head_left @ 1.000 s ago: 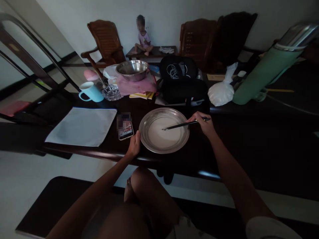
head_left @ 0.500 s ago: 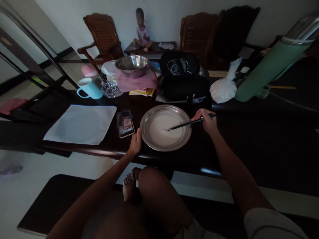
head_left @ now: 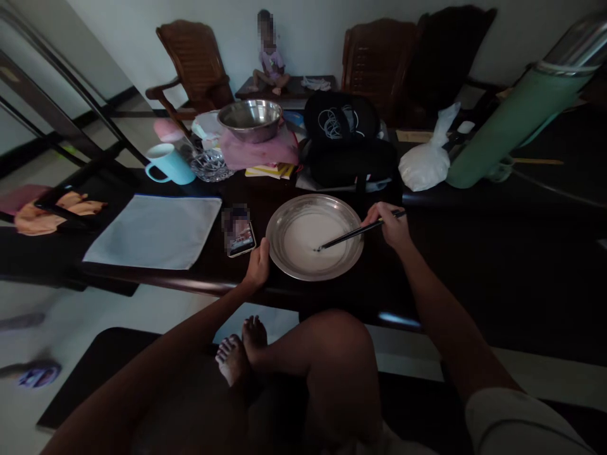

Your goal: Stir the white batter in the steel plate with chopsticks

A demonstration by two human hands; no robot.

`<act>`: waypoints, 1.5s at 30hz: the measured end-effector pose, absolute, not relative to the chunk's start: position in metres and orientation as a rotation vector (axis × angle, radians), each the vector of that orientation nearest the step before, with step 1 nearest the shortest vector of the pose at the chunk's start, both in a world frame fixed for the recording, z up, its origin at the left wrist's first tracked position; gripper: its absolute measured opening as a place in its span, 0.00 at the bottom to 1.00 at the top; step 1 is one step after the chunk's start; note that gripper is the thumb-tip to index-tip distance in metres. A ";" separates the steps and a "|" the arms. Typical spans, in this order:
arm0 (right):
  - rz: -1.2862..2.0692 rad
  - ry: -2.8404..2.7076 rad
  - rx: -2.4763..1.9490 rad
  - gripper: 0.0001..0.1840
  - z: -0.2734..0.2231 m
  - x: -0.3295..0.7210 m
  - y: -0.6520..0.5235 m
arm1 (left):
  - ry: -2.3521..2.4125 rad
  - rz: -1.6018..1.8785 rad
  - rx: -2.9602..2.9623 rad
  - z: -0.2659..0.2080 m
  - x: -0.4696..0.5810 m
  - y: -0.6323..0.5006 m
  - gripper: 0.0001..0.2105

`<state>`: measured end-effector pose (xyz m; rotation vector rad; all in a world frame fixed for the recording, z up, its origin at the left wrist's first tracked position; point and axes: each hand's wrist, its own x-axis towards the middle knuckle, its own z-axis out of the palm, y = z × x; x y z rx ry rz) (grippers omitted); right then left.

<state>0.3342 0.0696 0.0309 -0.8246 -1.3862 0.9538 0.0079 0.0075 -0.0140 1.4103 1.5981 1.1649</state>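
Observation:
A wide metal basin (head_left: 279, 253) stands on the dark table, holding a milky white liquid (head_left: 308, 234). My left hand (head_left: 258, 264) grips the left side of its rim with the thumb showing; the other fingers are mostly hidden. Black chopsticks (head_left: 351, 235) are held in my right hand (head_left: 391, 227), closed around their upper part at the basin's right edge. They slant down to the left, tips in the liquid near the middle. Just left of the basin lies a phone (head_left: 241, 239) with its screen lit.
Behind the basin are a black case (head_left: 351, 161), a smaller metal bowl (head_left: 251, 123) on pink cloth and a blue mug (head_left: 168, 164). A tied bag of white powder (head_left: 424, 167) and a green flask (head_left: 512, 126) stand right. A pale zip pouch (head_left: 156, 230) lies left. A child sits beyond.
My right hand and the chopsticks have shifted very slightly left. My bent knee has swung right and my feet have moved. Orange cloth and a slippered foot have come into view at the left.

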 end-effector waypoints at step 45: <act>0.931 -1.463 -0.972 0.21 0.034 0.332 0.063 | 1.615 1.194 1.401 -0.009 0.011 -0.001 0.30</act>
